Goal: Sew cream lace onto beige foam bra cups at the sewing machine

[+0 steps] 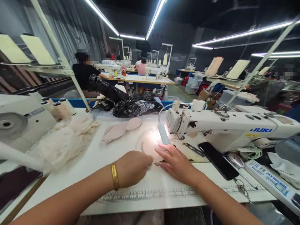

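Note:
My left hand [134, 168], with a gold bracelet [114, 177] at the wrist, is closed over the white sewing table [93, 175]. Its fingertips are pressed together, and what they pinch, if anything, cannot be made out. My right hand [177, 164] lies palm down with fingers stretched and apart, just in front of the sewing machine head [180, 122]. Between and beyond both hands, a pale beige fabric piece [148, 146] lies under the bright glare of a lamp [163, 133]. Further back on the left rest several rounded beige fabric pieces [114, 132].
A heap of cream fabric [67, 140] and thread cones [67, 106] are at left. Black plastic bags [138, 106] lie along the back. Right of my right hand are tweezers [193, 149], a black phone [217, 160] and a keyring [242, 187]. Co-workers sit beyond.

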`<action>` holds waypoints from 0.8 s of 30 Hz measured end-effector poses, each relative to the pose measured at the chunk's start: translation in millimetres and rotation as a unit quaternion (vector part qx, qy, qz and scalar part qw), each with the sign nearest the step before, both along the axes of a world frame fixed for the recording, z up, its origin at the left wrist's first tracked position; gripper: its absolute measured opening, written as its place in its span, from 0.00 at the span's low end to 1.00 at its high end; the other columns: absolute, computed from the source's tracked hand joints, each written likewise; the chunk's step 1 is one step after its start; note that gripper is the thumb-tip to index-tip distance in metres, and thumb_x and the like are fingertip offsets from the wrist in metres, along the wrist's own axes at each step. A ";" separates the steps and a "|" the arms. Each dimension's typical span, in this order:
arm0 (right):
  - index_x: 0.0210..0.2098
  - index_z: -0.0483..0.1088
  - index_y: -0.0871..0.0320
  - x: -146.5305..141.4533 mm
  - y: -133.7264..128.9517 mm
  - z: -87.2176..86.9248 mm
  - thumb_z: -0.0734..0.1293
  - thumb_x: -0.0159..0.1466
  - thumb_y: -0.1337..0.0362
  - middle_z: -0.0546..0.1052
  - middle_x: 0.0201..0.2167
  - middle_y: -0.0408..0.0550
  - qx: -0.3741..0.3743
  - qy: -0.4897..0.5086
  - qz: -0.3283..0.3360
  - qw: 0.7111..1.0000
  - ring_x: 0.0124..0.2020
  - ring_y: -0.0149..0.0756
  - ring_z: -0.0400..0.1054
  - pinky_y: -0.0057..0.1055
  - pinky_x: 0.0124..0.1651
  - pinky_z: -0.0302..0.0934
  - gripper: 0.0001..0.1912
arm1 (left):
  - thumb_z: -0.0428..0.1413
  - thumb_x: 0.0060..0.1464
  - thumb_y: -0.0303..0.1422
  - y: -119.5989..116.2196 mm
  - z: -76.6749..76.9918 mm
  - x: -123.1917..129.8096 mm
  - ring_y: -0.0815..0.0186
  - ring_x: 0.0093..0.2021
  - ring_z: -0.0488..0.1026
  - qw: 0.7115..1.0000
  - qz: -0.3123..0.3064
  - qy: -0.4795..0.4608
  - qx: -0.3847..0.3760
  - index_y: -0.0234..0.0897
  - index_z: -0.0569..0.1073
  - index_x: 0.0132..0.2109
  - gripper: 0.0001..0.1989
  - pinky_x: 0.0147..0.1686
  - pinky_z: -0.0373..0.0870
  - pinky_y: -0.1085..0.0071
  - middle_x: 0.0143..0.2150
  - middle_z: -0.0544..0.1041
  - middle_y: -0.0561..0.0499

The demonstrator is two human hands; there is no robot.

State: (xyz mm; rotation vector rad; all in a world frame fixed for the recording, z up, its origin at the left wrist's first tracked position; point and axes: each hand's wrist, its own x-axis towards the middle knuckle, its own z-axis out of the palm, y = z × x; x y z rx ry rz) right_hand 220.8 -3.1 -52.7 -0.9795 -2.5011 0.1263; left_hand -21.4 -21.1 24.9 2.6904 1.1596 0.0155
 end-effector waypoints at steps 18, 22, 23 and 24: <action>0.54 0.74 0.54 -35.7 -136.6 -133.7 0.65 0.63 0.36 0.77 0.57 0.58 -0.485 0.160 -0.087 0.855 0.64 0.59 0.63 0.54 0.70 0.49 0.33 | 0.66 0.48 0.36 -183.8 -117.2 -53.9 0.33 0.69 0.55 0.977 0.151 0.023 -0.147 0.49 0.55 0.72 0.47 0.63 0.52 0.31 0.74 0.54 0.35; 0.62 0.69 0.59 -40.0 -138.4 -172.0 0.63 0.53 0.23 0.70 0.65 0.61 -0.628 0.187 -0.081 0.751 0.70 0.61 0.55 0.57 0.72 0.44 0.54 | 0.64 0.48 0.32 -177.8 -123.5 -52.5 0.36 0.66 0.60 0.979 0.117 0.050 -0.159 0.47 0.61 0.69 0.42 0.61 0.61 0.36 0.72 0.60 0.39; 0.64 0.67 0.60 -43.3 -142.0 -171.4 0.63 0.53 0.23 0.69 0.66 0.62 -0.640 0.185 -0.070 0.742 0.70 0.60 0.57 0.57 0.72 0.47 0.55 | 0.63 0.47 0.31 -177.9 -119.3 -56.6 0.37 0.64 0.63 0.978 0.119 0.055 -0.164 0.46 0.63 0.67 0.40 0.58 0.64 0.38 0.70 0.63 0.40; 0.66 0.65 0.60 -46.7 -145.8 -167.9 0.63 0.54 0.24 0.68 0.67 0.62 -0.645 0.187 -0.057 0.739 0.69 0.58 0.59 0.55 0.71 0.49 0.55 | 0.63 0.47 0.30 -179.5 -115.1 -61.8 0.39 0.61 0.66 0.976 0.124 0.060 -0.168 0.45 0.66 0.65 0.37 0.56 0.67 0.40 0.68 0.66 0.40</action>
